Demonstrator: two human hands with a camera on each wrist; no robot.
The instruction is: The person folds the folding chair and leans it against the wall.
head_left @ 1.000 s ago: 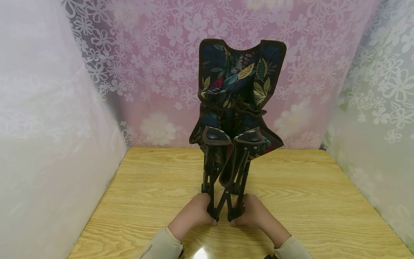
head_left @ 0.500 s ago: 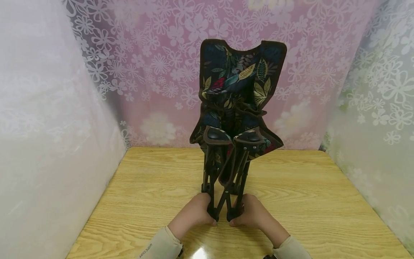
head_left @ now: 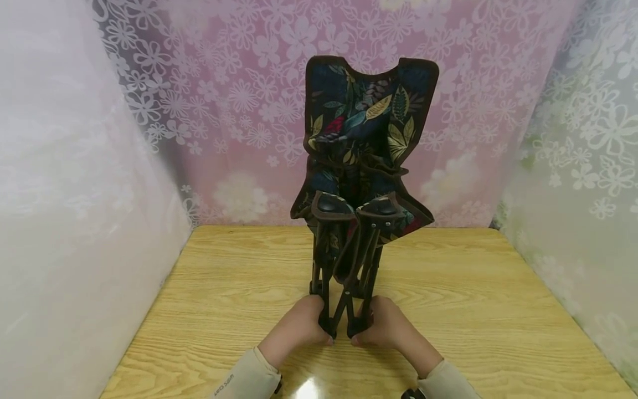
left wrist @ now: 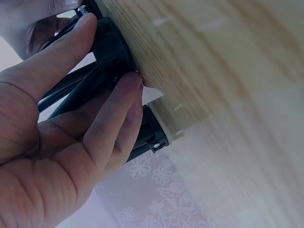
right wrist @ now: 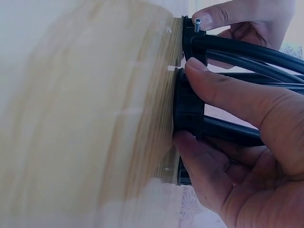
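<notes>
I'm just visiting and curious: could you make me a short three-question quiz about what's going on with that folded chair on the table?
1. True or false: the folding chair lies flat on the wooden table.
2. Which part of the chair do the left hand and the right hand grip? A) the fabric top B) the front feet at the bottom C) the armrests
3. Fill in: the chair fabric is printed with ____.

Key
1. False: it stands upright, folded.
2. B.
3. Leaves, on a dark ground.
</notes>
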